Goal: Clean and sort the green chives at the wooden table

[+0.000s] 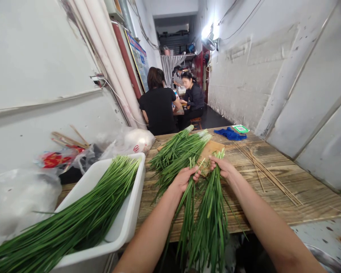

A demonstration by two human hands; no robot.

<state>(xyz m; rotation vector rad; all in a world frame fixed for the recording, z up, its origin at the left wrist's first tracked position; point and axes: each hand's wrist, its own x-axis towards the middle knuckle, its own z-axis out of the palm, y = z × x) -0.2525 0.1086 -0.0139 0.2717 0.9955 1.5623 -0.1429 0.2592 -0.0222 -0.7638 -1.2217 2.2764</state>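
Note:
My left hand (187, 178) is closed round a small bunch of garlic chives (190, 208), its pale cut ends poking up past the fingers. A thicker bunch of garlic chives (213, 212) is gripped near its stem ends by my right hand (220, 166). Both bunches hang leaf-down over the table's front edge. Just beyond my hands, more chives (179, 151) lie in a pile, partly on a wooden board (213, 148). To the left, a white plastic tub (130, 212) holds a large heap of long chives (96, 204).
Thin bamboo skewers (272, 176) lie on the wooden table (307, 193) at the right. Behind them are a blue cloth (230, 133) and a QR-code card (241, 129). Plastic bags (19, 201) crowd the left side. Several people (159, 102) sit or stand farther back.

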